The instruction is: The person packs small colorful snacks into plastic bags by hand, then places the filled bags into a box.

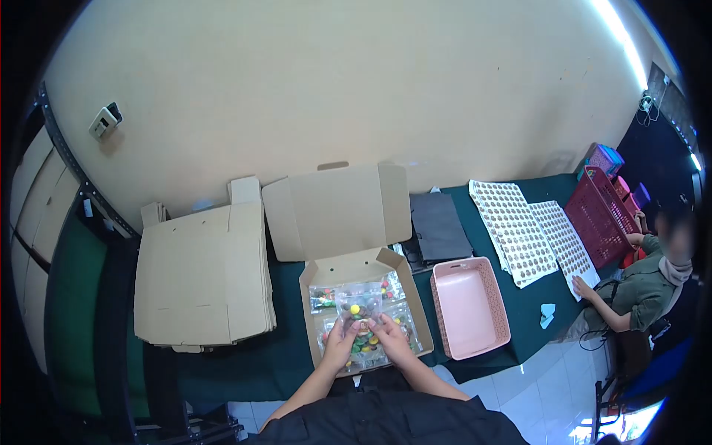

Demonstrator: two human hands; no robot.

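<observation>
Both of my hands are closed on a clear plastic bag [359,298] with small colourful round pieces inside. My left hand [340,345] grips its left side and my right hand [394,343] its right side. The bag is above an open cardboard box [428,335], whose lid [334,211] stands up against the wall. Inside the box lie several similar clear bags [323,298] with red, green and yellow pieces. My hands and the held bag hide part of the box's contents.
Flattened cardboard boxes [200,274] are stacked at left. At right stand a pink basket [472,308], black paper bags [441,226], sticker sheets [513,231] and a maroon crate [599,215]. A co-worker [645,282] at far right rests a hand on a sheet. A pale blue scrap [547,316] lies nearby.
</observation>
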